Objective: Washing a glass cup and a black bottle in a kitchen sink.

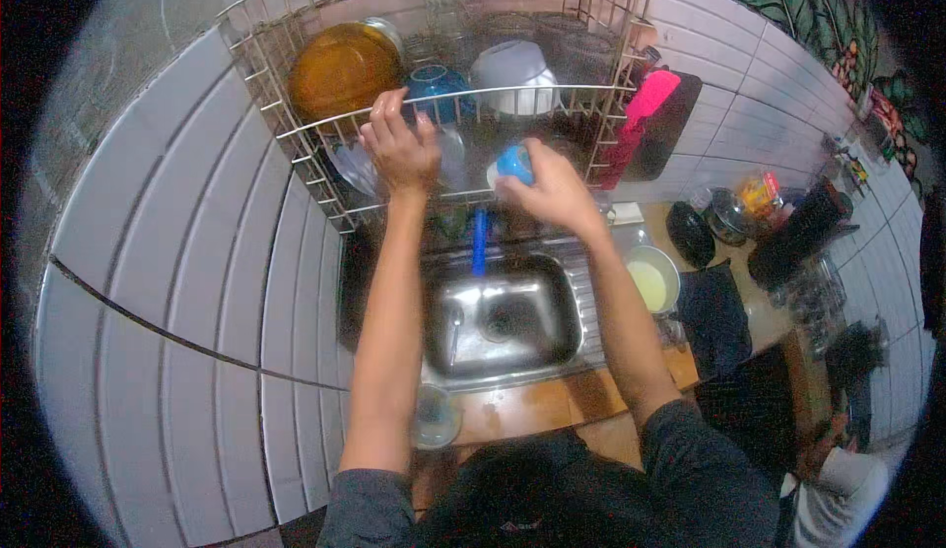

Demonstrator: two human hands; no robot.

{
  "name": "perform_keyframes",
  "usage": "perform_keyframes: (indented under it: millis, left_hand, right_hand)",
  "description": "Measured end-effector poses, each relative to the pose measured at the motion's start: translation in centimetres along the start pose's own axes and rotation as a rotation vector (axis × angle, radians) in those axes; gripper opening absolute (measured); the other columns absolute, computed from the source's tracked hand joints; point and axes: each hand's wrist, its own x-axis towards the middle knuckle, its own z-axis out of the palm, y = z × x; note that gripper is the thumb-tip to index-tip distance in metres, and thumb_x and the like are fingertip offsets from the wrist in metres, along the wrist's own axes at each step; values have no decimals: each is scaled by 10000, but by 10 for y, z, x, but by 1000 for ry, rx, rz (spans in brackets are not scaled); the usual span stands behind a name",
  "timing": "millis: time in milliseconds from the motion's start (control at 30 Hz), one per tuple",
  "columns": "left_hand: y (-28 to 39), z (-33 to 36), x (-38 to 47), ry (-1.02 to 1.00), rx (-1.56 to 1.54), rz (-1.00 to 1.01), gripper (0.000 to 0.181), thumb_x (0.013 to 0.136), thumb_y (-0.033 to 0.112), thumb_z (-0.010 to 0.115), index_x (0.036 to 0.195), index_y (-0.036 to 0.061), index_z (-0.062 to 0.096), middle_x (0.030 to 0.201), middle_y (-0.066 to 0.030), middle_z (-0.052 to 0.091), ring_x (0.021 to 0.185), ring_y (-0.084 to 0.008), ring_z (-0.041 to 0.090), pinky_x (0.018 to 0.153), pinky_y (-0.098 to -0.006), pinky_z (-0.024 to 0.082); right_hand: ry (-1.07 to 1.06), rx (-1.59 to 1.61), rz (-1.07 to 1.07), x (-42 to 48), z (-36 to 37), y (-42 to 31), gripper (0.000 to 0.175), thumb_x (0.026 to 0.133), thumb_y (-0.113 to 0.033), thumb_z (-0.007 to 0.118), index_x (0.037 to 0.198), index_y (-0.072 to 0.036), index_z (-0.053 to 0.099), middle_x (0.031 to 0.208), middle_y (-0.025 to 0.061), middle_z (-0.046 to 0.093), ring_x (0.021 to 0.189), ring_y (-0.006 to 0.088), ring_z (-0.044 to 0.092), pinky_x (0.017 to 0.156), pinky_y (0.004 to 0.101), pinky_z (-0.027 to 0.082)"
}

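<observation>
A wire dish rack (562,88) hangs above a steel sink (510,319). My left hand (403,145) is raised at the rack's front, its fingertips by the top wire; whether it grips the wire is unclear. In my right hand (554,189) is a small blue object (515,164), perhaps a cup, with a white round piece (493,175) beside it. Behind the front wires are an amber glass dish (344,71), a blue bowl (437,90) and white bowls (514,75). A blue tube (479,243) points down to the sink.
A pink spatula (654,93) hangs at the rack's right beside a dark board (676,130). On the right counter stand a pot with pale yellow contents (652,278), a dark cloth (713,319) and several containers. A round tub (436,416) sits at the sink's front left.
</observation>
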Motion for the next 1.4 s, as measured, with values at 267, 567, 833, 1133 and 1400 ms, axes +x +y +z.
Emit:
perform_keyframes:
  millis: [267,567,833,1133,1400]
  left_hand:
    - [-2,-2,2,-13,-16,14,376,774,223,543,1124,85,532,1128,-96,546,927,-270,511,816,-385,380]
    - [-4,3,-2,0,-9,-5,384,763,227,551,1126,101,531,1135,-86,546,895,-267,517,790,-384,383]
    - [-3,1,-2,0,-31,15,380,771,206,554,1134,97,521,1142,-97,534,937,-275,493,830,-388,360]
    - [2,-8,0,-44,-48,23,396,791,210,554,1166,90,514,1172,-112,515,1006,-292,489,873,-405,362]
    - [17,-29,3,-103,-169,-24,442,843,258,530,1217,26,488,1238,-168,497,1158,-318,449,987,-400,305]
  right_hand:
    - [-38,-136,162,15,5,25,505,725,-426,634,930,20,516,911,265,609,864,429,590,748,467,472]
    - [-98,137,241,-21,-5,30,454,709,-359,665,982,-7,578,798,219,633,745,306,649,674,389,488]
    - [-112,329,251,-46,-16,29,414,705,-306,678,960,0,566,764,125,619,683,178,599,634,327,481]
    - [-32,434,389,-73,-27,29,386,711,-273,679,968,-16,547,808,115,599,705,172,576,630,310,470]
    - [-18,664,386,-136,-19,27,297,752,-197,632,976,-20,549,834,46,580,775,120,532,717,271,440]
